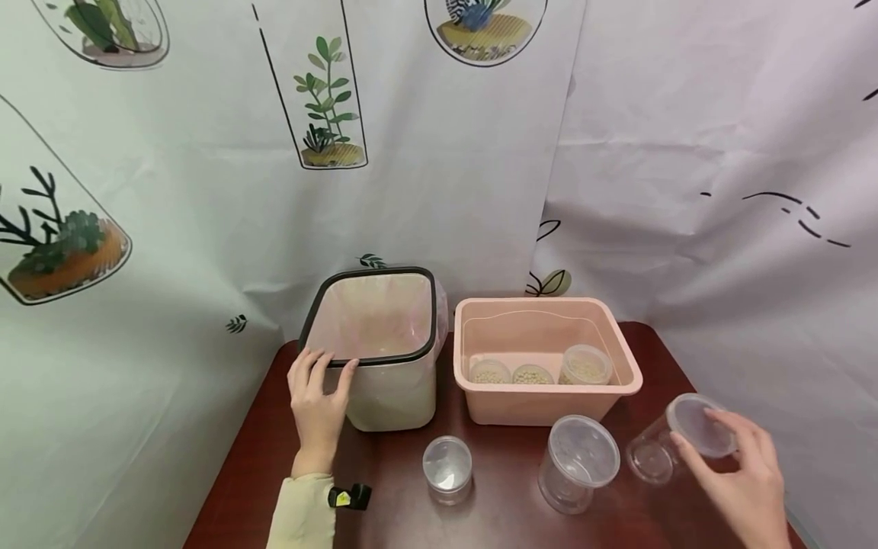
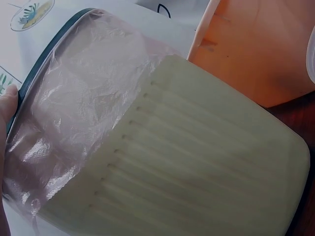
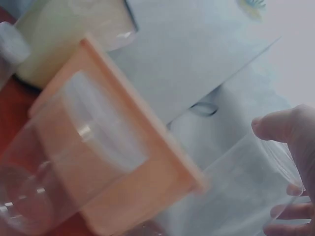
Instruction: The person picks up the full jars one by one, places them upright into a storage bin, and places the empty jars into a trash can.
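My left hand (image 1: 318, 400) grips the black rim of a pale green trash bin (image 1: 391, 400) at its near left corner. In the left wrist view the thumb (image 2: 8, 101) lies at the rim, beside the thin plastic liner (image 2: 93, 93) folded over the outside. My right hand (image 1: 744, 473) holds a clear lidded jar (image 1: 658, 450) around its lid, thumb on one side and fingers on the other; the jar leans. Left of it stands another clear lidded jar (image 1: 576, 469) of similar size. A shorter clear jar (image 1: 448, 473) stands on the table in front of the bin.
A pink plastic tub (image 1: 542, 404) sits right of the bin. Inside are several lidded jars (image 1: 586, 366) of pale, grain-like pieces. The dark red table (image 1: 494, 526) backs onto a white printed curtain (image 1: 446, 206), which also hangs along both sides.
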`<state>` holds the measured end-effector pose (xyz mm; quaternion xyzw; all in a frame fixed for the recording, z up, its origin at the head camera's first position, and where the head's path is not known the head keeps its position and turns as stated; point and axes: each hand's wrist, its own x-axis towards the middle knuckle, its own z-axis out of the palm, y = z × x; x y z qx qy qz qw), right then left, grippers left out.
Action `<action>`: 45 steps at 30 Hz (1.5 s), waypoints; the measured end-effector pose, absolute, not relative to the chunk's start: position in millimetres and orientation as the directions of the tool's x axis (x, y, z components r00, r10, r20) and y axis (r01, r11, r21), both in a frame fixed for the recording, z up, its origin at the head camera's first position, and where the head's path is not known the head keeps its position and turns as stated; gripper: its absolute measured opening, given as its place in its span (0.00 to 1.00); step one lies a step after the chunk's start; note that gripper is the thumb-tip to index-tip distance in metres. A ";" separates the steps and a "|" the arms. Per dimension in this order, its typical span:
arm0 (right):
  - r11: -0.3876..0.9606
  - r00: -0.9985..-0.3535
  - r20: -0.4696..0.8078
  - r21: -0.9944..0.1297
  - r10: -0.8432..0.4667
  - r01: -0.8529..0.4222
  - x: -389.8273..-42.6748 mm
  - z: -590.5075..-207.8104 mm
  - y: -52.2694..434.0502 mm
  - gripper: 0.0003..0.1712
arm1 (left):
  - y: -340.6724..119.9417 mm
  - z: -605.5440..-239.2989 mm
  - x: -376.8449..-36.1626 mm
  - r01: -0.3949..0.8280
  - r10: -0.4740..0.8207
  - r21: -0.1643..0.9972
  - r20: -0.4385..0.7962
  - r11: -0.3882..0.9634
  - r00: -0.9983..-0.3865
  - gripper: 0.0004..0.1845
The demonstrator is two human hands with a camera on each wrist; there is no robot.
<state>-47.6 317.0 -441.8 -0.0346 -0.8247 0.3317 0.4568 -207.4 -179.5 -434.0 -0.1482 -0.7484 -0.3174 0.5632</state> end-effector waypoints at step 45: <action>0.344 -0.412 0.910 -0.399 0.036 -0.850 -143.5 -284.4 139.9 0.32 | -179.4 -436.6 -209.4 0.586 -0.172 0.320 0.940 0.745 -0.295 0.20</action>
